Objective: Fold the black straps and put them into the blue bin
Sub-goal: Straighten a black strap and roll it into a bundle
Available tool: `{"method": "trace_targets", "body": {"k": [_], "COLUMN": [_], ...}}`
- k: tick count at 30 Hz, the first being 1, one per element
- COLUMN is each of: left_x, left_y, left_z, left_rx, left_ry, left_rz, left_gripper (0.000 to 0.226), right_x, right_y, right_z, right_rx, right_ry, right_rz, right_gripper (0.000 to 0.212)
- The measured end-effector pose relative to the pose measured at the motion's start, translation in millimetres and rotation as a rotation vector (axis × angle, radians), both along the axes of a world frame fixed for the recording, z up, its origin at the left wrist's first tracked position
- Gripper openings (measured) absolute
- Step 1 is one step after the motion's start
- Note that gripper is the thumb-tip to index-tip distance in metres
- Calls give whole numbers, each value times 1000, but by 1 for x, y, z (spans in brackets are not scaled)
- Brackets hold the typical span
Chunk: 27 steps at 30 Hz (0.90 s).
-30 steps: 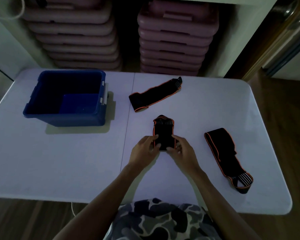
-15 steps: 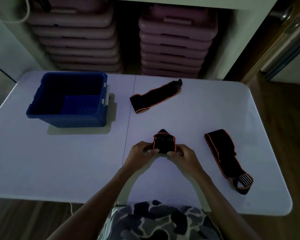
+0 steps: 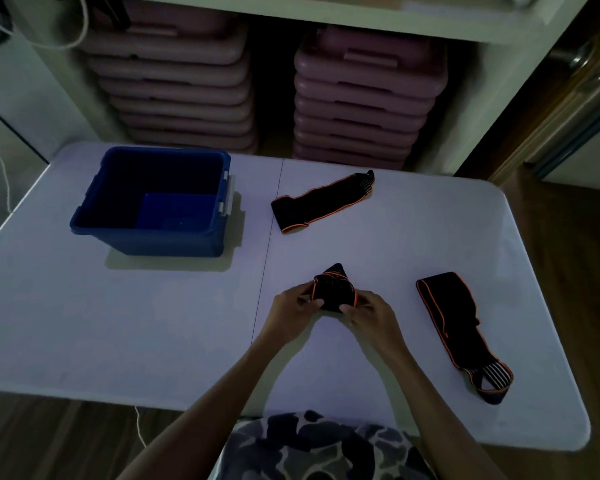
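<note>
A black strap with orange edging, folded into a short bundle (image 3: 334, 289), sits at the middle of the white table (image 3: 153, 323). My left hand (image 3: 293, 304) grips its left side and my right hand (image 3: 369, 311) grips its right side. A second black strap (image 3: 321, 206) lies stretched out at the back, right of the blue bin (image 3: 153, 202). The bin stands open at the back left with nothing visible inside. A third strap (image 3: 454, 320), with a striped loop at its near end, lies flat to the right of my hands.
Two stacks of pink trays (image 3: 364, 98) fill the shelf behind the table. A white cord (image 3: 0, 174) hangs at the far left. The table's right edge borders a wooden floor (image 3: 575, 271).
The strap between my hands has been folded from a longer flat shape into a shorter, thicker bundle. Both hands stayed on it. The other two straps and the bin have not moved.
</note>
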State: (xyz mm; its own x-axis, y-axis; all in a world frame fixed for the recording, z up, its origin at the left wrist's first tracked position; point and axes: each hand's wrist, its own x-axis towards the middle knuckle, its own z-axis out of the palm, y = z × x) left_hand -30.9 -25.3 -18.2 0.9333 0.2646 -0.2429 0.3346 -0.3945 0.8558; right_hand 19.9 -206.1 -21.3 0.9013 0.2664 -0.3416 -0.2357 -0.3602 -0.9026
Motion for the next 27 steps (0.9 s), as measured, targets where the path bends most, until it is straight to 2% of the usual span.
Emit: {"method": "trace_targets", "body": {"k": [3, 7, 11, 14, 16, 18, 23, 27], "left_x": [-15, -41, -77, -112, -132, -144, -152, -146], "left_y": [11, 53, 110, 147, 174, 201, 261, 288], "left_z": [-1, -1, -4, -4, -8, -14, -19, -18], "left_rx": [28, 62, 124, 151, 242, 315, 254, 233], "left_ry": [-69, -133, -111, -86, -42, -3, 42, 30], "left_rz": [13, 143, 272, 455, 579, 651, 794, 780], "left_gripper": [39, 37, 43, 34, 24, 22, 29, 29], "right_x": [-10, -27, -42, -56, -67, -76, -82, -82], "right_y": [17, 61, 128, 188, 227, 264, 334, 360], "right_z": [-1, 5, -2, -12, -15, -17, -9, -15], "right_rx": [10, 65, 145, 50, -27, -58, 60, 127], "right_ry": [-93, -13, -60, -165, -289, -330, -120, -16], "right_rz": [78, 191, 354, 466, 568, 627, 538, 445], "right_gripper": [27, 33, 41, 48, 53, 55, 47, 46]}}
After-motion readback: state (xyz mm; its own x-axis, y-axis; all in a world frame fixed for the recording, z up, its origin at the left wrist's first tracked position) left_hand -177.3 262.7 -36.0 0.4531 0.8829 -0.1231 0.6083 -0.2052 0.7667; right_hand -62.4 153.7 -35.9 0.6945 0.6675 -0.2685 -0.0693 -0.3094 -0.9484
